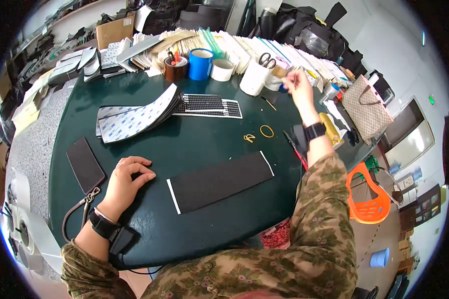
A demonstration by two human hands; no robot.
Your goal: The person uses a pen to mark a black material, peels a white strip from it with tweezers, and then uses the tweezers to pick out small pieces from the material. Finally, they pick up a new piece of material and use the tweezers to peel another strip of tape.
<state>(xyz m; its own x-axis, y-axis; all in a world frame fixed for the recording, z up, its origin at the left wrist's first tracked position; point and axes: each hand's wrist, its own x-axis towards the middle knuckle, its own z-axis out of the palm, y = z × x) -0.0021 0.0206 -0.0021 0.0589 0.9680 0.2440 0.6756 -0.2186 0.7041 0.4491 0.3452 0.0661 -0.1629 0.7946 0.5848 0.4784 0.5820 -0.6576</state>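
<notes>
Black foam strip point(221, 181) lies flat on the dark green table point(194, 144), a narrow white edge showing at each short end; it serves as the landmark below. Left hand point(126, 180) rests just left of the strip, fingers curled loosely, fingertips on the table, holding nothing. Right hand point(299, 84) is raised well beyond the strip's far right end, near the white cup point(253, 78); fingers drawn together as if pinching something small, but what it pinches cannot be told.

Judged step: strip laid out, right hand fetching a small item from the supplies. Next move would seem to call for bringing that hand back down to the strip while the left steadies its near end.

Beyond the strip: a curved stack of white-backed sheets point(134, 118) with blue speckled print, and beside it flat black dotted sheets point(209, 104). Further back, a blue tape roll point(201, 64), brown tape roll point(176, 70) and white roll point(222, 70). Two yellow rubber bands point(259, 133) lie just beyond the strip's right end. Left of the strip, past the left hand: a black phone point(85, 165).
</notes>
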